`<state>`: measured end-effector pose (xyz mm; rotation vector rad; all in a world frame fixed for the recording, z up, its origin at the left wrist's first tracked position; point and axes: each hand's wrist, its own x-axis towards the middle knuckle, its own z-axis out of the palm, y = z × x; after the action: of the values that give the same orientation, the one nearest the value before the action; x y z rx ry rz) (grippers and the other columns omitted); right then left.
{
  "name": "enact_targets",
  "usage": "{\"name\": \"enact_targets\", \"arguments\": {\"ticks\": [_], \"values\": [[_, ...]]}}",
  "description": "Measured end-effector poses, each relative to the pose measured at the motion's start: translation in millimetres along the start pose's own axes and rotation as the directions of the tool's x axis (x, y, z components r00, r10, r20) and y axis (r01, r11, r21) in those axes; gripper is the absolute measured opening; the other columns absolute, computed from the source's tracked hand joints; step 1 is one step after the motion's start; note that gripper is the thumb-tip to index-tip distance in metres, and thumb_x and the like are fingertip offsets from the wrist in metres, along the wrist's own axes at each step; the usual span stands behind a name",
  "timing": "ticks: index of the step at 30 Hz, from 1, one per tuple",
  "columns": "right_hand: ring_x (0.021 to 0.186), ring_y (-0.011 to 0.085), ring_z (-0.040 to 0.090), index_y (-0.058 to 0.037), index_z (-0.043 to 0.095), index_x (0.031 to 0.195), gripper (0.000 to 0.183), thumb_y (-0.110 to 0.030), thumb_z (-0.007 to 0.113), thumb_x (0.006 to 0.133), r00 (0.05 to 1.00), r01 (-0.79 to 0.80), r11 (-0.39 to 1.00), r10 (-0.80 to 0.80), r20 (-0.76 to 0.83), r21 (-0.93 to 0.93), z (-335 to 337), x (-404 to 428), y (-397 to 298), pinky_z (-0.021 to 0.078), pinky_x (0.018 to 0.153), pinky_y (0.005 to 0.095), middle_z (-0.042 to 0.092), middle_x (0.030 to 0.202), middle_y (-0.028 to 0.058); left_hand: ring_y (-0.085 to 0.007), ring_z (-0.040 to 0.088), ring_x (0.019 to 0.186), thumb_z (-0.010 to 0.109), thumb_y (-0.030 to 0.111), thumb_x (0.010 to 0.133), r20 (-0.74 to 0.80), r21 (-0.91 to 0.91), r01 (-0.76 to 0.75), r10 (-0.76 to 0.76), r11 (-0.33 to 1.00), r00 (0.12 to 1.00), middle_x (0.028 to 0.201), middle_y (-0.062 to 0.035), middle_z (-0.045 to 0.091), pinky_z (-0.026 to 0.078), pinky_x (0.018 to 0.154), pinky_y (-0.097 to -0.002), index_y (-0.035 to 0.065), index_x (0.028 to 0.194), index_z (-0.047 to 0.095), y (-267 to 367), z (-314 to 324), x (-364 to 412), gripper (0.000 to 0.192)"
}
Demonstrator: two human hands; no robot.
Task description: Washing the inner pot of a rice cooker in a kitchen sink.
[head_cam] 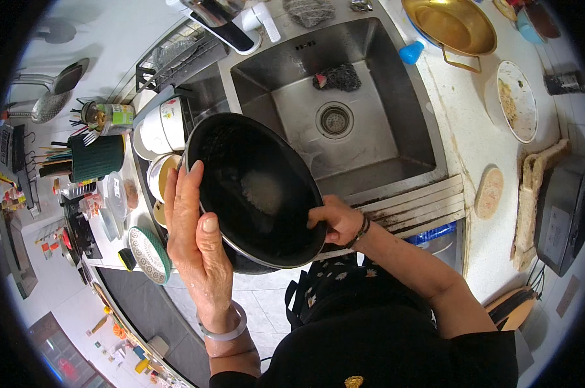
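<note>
A black round cooking pot (pixel 282 160) is tilted in front of me, partly over the near left edge of the steel sink (pixel 321 186); a pale reflection or patch shows on its bottom. My left hand (pixel 195 237) rests along its left side, fingers extended and thumb at the rim. My right hand (pixel 338 220) grips the lower right rim, thumb inside. A dark mesh scrubber (pixel 338 78) with a small red piece lies in the sink, behind the drain (pixel 335 120). The white faucet (pixel 253 24) stands behind the sink.
White bowls (pixel 164 126) are stacked left of the sink; a green-rimmed strainer basket (pixel 149 254) stands nearer me. On the right counter are a golden pan (pixel 450 24), a white bowl with food remains (pixel 522 106), an oval sponge (pixel 490 193) and a black container (pixel 561 213).
</note>
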<state>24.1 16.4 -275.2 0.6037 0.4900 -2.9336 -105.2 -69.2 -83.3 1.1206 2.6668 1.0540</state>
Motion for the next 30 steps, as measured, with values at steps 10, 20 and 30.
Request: {"name": "enact_targets", "arguments": {"ticks": [10, 20, 30], "values": [[0.028, 0.0104, 0.04, 0.0074, 0.056, 0.064, 0.009, 0.0, 0.057, 0.07, 0.987, -0.143, 0.975, 0.154, -0.048, 0.169, 14, 6, 8, 0.0264, 0.022, 0.0214, 0.052, 0.05, 0.0093, -0.0326, 0.034, 0.128, 0.045, 0.046, 0.089, -0.022, 0.078, -0.005, 0.007, 0.997, 1.0, 0.125, -0.0182, 0.05, 0.026, 0.104, -0.0429, 0.004, 0.118, 0.056, -3, -12, -3, 0.052], [0.029, 0.0099, 0.04, 0.006, 0.056, 0.069, 0.005, 0.001, 0.056, 0.069, 0.981, -0.176, 0.971, 0.188, -0.056, 0.163, 24, 10, 12, 0.0255, 0.022, 0.0212, 0.052, 0.053, 0.0081, -0.0279, 0.03, 0.13, 0.042, 0.04, 0.091, 0.046, 0.13, -0.04, 0.035, 0.991, 0.998, 0.128, -0.0194, 0.047, 0.019, 0.107, -0.0415, -0.0004, 0.122, 0.051, 2, -25, -2, 0.051], [0.039, 0.0097, 0.051, 0.0095, 0.057, 0.09, 0.023, 0.008, 0.05, 0.068, 0.979, -0.2, 0.967, 0.204, -0.011, 0.157, 24, 10, 13, 0.0304, 0.026, 0.0155, 0.059, 0.071, 0.0114, -0.0286, 0.032, 0.129, 0.043, 0.038, 0.091, 0.061, 0.15, -0.064, 0.055, 0.987, 0.997, 0.128, -0.0198, 0.047, 0.02, 0.107, -0.0425, 0.0001, 0.121, 0.052, 2, -28, 0, 0.05]]}}
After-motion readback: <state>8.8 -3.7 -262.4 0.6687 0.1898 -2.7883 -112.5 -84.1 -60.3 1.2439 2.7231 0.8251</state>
